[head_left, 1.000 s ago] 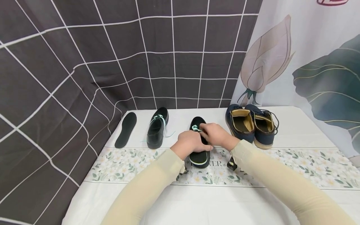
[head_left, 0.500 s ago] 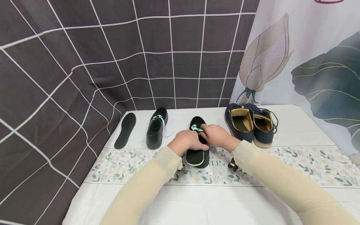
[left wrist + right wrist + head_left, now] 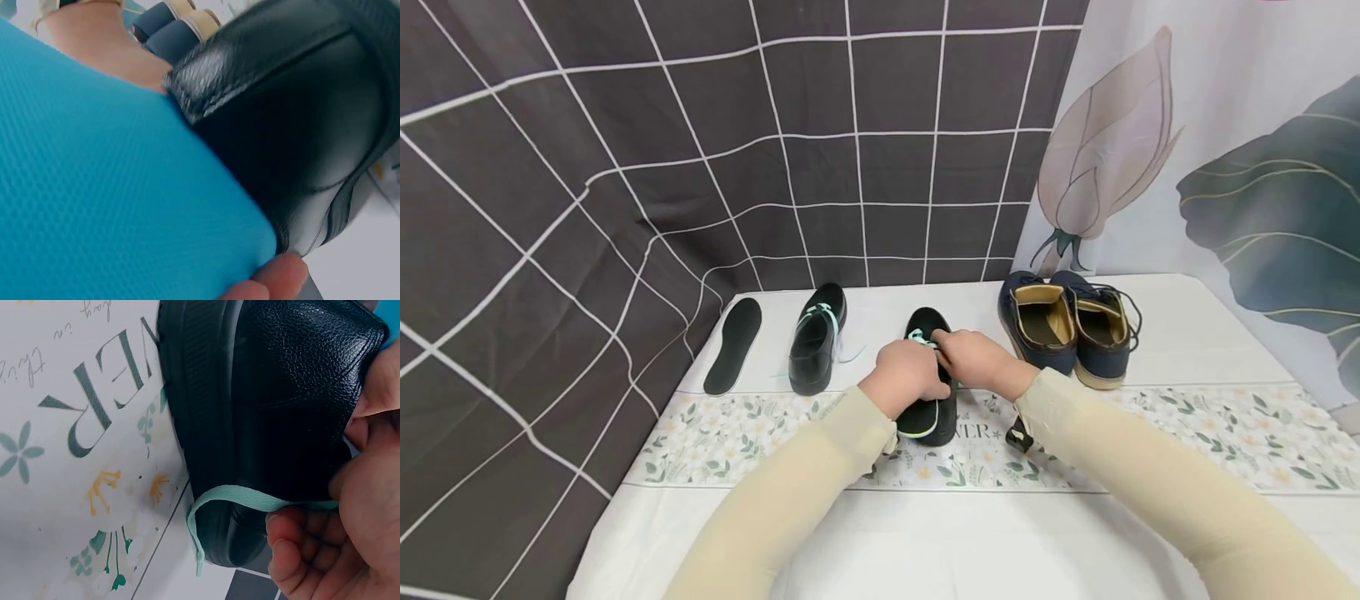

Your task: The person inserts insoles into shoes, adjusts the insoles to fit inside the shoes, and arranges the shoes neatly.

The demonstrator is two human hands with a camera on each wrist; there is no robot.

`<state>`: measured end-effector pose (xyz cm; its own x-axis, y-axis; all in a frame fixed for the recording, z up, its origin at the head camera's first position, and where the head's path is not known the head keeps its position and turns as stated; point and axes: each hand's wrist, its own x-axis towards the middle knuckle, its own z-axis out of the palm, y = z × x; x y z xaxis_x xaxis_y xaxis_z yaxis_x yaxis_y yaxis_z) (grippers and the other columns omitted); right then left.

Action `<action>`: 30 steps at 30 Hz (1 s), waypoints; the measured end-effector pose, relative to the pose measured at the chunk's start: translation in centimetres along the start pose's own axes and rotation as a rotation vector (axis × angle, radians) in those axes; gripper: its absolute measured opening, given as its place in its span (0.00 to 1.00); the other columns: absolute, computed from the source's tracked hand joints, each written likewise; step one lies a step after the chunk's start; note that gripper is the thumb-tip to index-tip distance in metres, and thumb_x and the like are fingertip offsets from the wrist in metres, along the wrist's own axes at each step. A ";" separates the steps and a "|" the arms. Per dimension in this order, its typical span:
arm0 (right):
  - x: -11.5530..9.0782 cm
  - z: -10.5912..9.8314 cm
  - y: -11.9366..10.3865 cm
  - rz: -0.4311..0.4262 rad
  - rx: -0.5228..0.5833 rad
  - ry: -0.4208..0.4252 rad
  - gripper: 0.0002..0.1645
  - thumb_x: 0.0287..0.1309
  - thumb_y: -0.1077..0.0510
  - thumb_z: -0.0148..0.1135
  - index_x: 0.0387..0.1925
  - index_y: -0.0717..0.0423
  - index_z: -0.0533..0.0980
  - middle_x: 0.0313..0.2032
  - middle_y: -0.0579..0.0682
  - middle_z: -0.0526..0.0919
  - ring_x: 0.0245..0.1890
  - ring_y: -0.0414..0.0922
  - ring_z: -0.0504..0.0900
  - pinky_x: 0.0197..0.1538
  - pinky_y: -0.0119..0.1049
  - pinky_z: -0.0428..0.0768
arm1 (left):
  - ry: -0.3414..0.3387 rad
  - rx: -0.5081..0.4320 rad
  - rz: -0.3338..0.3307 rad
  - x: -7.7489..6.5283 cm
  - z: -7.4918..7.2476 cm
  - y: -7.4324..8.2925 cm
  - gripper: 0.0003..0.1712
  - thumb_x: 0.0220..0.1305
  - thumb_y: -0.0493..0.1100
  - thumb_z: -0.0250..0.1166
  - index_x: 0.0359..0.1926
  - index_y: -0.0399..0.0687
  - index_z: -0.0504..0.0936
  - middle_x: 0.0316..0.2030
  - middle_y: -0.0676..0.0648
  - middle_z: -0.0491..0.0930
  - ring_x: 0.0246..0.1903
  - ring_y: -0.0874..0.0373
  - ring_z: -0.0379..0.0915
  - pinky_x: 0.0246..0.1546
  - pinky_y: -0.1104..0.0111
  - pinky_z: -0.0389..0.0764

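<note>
Okay, biggest first: white table (image 3: 955, 542), with your black shoe (image 3: 275, 412) around the middle, toe away from you, between the other black shoe (image 3: 811, 367) and the navy pair (image 3: 1052, 358). Probably light; leathery upper likely soft, a bit slick, sole stiffer. Best hold is the throat, where your right hand (image 3: 973, 360) grips with curled fingers; tongue or lace, can't tell. Insole (image 3: 119, 194), blue face underneath, near end skewed left at the heel; likely thin, bendy. Pinch its edges, as your left hand (image 3: 904, 375) does. Mint lace (image 3: 244, 496) hangs limp, could snag.
</note>
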<state>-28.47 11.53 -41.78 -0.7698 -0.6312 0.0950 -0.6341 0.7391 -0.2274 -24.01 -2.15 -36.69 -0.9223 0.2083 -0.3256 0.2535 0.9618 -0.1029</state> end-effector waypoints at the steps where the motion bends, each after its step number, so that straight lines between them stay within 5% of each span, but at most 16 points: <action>1: 0.0 0.0 0.0 -0.004 -0.006 0.002 0.09 0.75 0.57 0.49 0.38 0.57 0.72 0.21 0.48 0.73 0.21 0.44 0.74 0.30 0.42 0.74 | 0.008 0.025 -0.006 0.1 -0.1 0.2 0.29 0.62 0.65 0.62 0.56 0.55 0.84 0.52 0.51 0.83 0.42 0.57 0.79 0.33 0.62 0.82; 13: 0.0 0.1 0.2 -0.033 -0.071 -0.017 0.04 0.71 0.59 0.54 0.40 0.56 0.73 0.28 0.53 0.79 0.29 0.52 0.82 0.34 0.48 0.80 | 0.038 0.092 -0.059 0.6 -0.5 1.4 0.33 0.54 0.64 0.72 0.55 0.51 0.84 0.52 0.49 0.83 0.43 0.56 0.81 0.38 0.65 0.85; 18: -0.1 -0.1 0.0 -0.056 -0.088 -0.016 0.04 0.70 0.61 0.56 0.42 0.57 0.74 0.29 0.54 0.80 0.30 0.53 0.83 0.34 0.48 0.81 | 0.100 0.077 0.010 0.3 -0.4 1.1 0.23 0.60 0.59 0.69 0.48 0.49 0.87 0.48 0.47 0.85 0.42 0.54 0.83 0.35 0.63 0.85; 24: 0.0 0.0 0.2 -0.047 -0.095 0.000 0.06 0.73 0.59 0.53 0.37 0.55 0.72 0.25 0.51 0.78 0.28 0.51 0.82 0.34 0.47 0.80 | 0.221 0.060 0.137 -0.1 -0.5 0.0 0.07 0.66 0.45 0.65 0.35 0.49 0.87 0.31 0.49 0.85 0.30 0.56 0.82 0.30 0.65 0.83; 30: 0.1 0.1 0.2 -0.055 -0.092 0.005 0.08 0.74 0.59 0.51 0.40 0.59 0.73 0.25 0.52 0.78 0.27 0.50 0.83 0.34 0.46 0.81 | 0.197 0.003 0.189 0.4 -0.6 -0.7 0.07 0.65 0.43 0.65 0.29 0.48 0.84 0.23 0.50 0.79 0.22 0.57 0.69 0.25 0.67 0.75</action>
<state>-28.66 11.59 -41.94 -0.7341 -0.6702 0.1094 -0.6790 0.7221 -0.1322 -24.71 -2.60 -36.21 -0.8973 0.4152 -0.1498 0.4275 0.9020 -0.0606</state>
